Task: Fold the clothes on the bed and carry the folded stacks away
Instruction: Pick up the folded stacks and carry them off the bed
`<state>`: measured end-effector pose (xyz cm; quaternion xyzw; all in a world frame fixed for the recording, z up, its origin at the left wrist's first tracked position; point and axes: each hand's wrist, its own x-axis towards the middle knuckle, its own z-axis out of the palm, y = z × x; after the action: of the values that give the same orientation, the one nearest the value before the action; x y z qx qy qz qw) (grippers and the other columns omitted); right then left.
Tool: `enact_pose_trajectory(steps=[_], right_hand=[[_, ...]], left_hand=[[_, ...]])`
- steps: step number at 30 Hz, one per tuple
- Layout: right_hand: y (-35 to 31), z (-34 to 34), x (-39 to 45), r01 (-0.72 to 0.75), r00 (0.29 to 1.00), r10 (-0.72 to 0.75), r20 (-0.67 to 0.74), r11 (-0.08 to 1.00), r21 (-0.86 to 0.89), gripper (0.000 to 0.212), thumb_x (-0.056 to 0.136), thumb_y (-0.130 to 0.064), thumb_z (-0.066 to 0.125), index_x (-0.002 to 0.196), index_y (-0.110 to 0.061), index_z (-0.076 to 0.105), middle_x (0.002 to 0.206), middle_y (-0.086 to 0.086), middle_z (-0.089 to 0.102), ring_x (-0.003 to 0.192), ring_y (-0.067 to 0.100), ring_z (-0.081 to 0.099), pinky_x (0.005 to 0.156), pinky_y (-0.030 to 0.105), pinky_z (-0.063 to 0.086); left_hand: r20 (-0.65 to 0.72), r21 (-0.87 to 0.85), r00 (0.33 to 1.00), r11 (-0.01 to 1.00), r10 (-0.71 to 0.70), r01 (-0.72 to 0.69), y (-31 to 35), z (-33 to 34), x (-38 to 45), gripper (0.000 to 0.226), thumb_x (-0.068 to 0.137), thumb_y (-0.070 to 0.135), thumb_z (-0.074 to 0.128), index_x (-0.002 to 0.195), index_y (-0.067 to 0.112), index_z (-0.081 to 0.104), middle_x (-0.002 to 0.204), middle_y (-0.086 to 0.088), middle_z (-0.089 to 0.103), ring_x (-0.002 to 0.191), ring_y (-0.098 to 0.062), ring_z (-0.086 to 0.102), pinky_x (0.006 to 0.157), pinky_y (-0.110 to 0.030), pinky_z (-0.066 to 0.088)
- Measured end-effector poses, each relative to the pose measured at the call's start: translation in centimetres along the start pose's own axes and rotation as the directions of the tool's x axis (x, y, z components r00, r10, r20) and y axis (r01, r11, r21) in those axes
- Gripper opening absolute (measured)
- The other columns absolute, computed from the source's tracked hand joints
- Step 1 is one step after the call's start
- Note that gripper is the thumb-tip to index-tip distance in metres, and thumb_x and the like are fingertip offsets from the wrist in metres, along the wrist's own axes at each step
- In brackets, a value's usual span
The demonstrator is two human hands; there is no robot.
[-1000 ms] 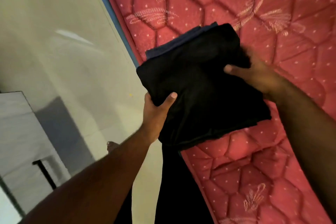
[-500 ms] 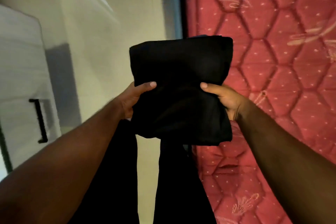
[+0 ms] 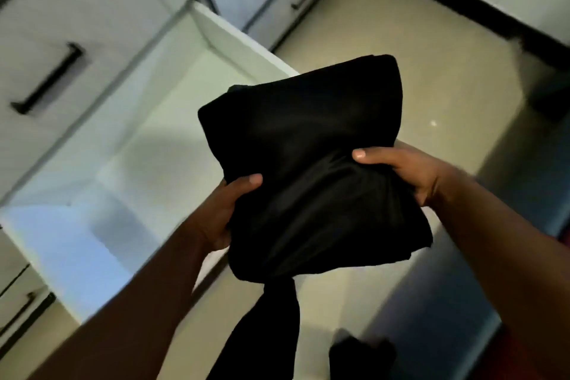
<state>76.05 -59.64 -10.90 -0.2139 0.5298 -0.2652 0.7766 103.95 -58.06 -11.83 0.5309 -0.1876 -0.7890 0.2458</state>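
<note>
A folded stack of black clothes point(image 3: 311, 145) hangs in the air in front of me, over the floor and the near corner of an open drawer. My left hand point(image 3: 226, 210) grips its left edge, thumb on top and fingers hidden underneath. My right hand point(image 3: 401, 168) grips the right edge the same way. The bed is out of view.
An open white drawer point(image 3: 132, 163) stands out from the white cabinet point(image 3: 101, 9) at the left, its inside bare. More drawer fronts with black bar handles point(image 3: 47, 79) lie around it. Beige floor point(image 3: 416, 49) runs to a dark skirting at the upper right. My dark-trousered legs show below.
I have turned away from the red mattress toward the cabinet. The stack, held in both hands, has moved from the bed's edge to over the open drawer's corner.
</note>
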Motion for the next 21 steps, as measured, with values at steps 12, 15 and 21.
enact_pose_trajectory(steps=[12, 15, 21], right_hand=[[-9.5, 11.6, 30.2, -0.099, 0.980, 0.178, 0.087, 0.822, -0.561, 0.072, 0.059, -0.026, 0.083, 0.125, -0.011, 0.059, 0.108, 0.012, 0.072, 0.092, 0.027, 0.071, 0.078, 0.037, 0.059], [-7.2, 10.7, 38.6, -0.054, 0.989, 0.130, 0.077, 0.779, -0.625, 0.065, 0.068, -0.027, 0.077, 0.128, -0.012, 0.058, 0.109, 0.010, 0.070, 0.093, 0.025, 0.071, 0.077, 0.033, 0.058], [0.6, 4.6, 44.8, 0.104, 0.983, -0.182, 0.035, 0.383, -0.918, 0.077, 0.070, -0.071, 0.059, 0.128, -0.020, 0.053, 0.121, 0.009, 0.063, 0.112, 0.027, 0.060, 0.097, 0.046, 0.048]], left_hand=[[-0.379, -0.248, 0.913, 0.934, 0.150, -0.257, 5.3, -15.7, 13.3, 0.030, 0.088, 0.017, 0.067, 0.119, 0.017, 0.064, 0.111, -0.007, 0.073, 0.101, -0.024, 0.070, 0.085, -0.034, 0.057], [-0.533, -0.189, 0.840, 0.952, 0.106, -0.240, 4.1, -19.4, 19.2, 0.033, 0.083, 0.019, 0.075, 0.115, 0.015, 0.066, 0.103, -0.008, 0.074, 0.093, -0.024, 0.072, 0.084, -0.037, 0.057], [-0.734, 0.007, 0.678, 0.998, -0.033, 0.056, 1.2, -21.2, 24.6, 0.021, 0.086, 0.003, 0.064, 0.083, 0.020, 0.052, 0.078, 0.005, 0.057, 0.067, -0.011, 0.057, 0.073, -0.031, 0.051]])
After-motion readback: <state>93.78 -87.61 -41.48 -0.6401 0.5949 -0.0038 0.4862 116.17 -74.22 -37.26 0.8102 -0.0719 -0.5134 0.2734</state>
